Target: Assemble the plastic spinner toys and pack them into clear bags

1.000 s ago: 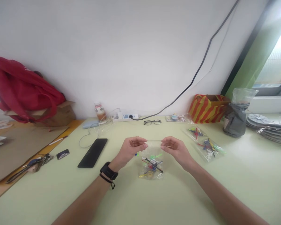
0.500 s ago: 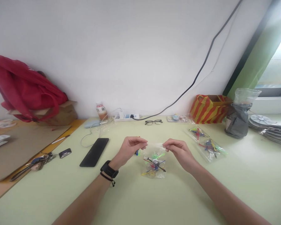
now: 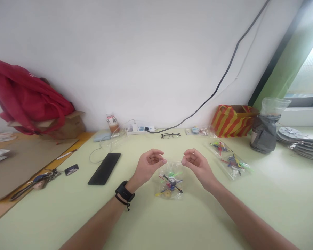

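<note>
A clear plastic bag (image 3: 169, 189) with small coloured plastic parts in it lies on the pale green table between my hands. Several thin sticks in black, blue, yellow and green show through the film, with a tan round piece near the bottom. My left hand (image 3: 148, 165), below a black wristwatch (image 3: 124, 191), is at the bag's upper left corner, its thumb and index finger apart. Opposite it, at the upper right corner, my right hand (image 3: 199, 168) has its thumb and index finger parted too. The thumb tips are close to the bag's top edge; whether they touch it, I cannot tell.
Two similar bags of parts (image 3: 234, 165) lie to the right. Farther back are eyeglasses (image 3: 170, 135), a power strip (image 3: 141, 130), a bottle (image 3: 112, 123) and a striped bag (image 3: 232, 121). A black phone-like slab (image 3: 104, 169) and keys (image 3: 45, 177) are on the left.
Both hands have loosened from a pinch on the bag's top edge, and their fingers have spread. The bag has come down a little and lies flatter.
</note>
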`<state>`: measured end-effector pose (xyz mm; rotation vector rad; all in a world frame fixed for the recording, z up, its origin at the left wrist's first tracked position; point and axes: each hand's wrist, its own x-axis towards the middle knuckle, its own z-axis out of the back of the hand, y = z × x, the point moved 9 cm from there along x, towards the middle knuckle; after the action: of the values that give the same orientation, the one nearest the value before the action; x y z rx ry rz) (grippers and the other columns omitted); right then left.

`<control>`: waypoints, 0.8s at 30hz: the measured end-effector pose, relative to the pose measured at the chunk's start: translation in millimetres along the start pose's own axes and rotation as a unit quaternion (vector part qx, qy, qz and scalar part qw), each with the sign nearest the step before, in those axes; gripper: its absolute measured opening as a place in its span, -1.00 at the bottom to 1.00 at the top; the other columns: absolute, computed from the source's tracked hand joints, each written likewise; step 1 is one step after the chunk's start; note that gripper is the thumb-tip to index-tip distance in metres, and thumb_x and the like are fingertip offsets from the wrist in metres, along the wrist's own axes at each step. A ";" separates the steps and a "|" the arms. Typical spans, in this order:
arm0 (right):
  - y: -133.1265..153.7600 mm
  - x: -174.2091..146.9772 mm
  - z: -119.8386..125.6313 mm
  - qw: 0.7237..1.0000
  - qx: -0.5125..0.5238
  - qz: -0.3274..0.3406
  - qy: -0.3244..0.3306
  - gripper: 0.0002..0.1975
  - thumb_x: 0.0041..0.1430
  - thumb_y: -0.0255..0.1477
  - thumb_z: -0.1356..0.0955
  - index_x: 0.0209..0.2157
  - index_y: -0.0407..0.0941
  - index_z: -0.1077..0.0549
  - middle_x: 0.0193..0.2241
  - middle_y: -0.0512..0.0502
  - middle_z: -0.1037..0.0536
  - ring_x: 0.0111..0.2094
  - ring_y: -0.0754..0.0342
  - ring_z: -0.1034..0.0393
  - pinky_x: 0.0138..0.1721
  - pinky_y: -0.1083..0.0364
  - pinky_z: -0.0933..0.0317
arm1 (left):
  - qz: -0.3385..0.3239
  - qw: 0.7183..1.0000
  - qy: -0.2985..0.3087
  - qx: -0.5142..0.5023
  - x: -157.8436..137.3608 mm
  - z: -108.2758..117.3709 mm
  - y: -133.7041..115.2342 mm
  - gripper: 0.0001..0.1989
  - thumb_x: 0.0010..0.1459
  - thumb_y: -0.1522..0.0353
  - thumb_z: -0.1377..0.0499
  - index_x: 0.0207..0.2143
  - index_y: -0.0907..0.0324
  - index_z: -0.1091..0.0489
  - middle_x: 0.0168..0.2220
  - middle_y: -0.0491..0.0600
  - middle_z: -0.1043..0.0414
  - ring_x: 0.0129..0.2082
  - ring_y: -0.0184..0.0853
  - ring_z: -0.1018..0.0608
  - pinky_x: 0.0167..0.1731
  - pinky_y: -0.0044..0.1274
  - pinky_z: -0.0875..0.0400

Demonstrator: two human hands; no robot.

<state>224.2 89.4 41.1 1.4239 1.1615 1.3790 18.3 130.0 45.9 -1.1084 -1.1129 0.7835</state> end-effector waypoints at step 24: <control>-11.5 -0.9 -6.0 0.998 -0.013 -0.047 0.036 -0.78 0.08 -0.25 -0.53 -0.27 -0.08 -0.66 -0.38 -0.07 -0.59 -0.32 0.04 -0.39 -0.24 0.05 -0.28 | 0.042 0.996 0.084 0.003 0.5 -9.3 4.4 -0.76 0.11 0.23 -0.43 -0.24 0.20 -0.65 -0.40 0.01 -0.60 -0.41 -0.34 -0.58 -0.34 -0.53 -0.49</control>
<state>217.4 91.1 30.1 1.2946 1.2364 1.3831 27.5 129.1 41.4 -1.2000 -0.9268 0.7447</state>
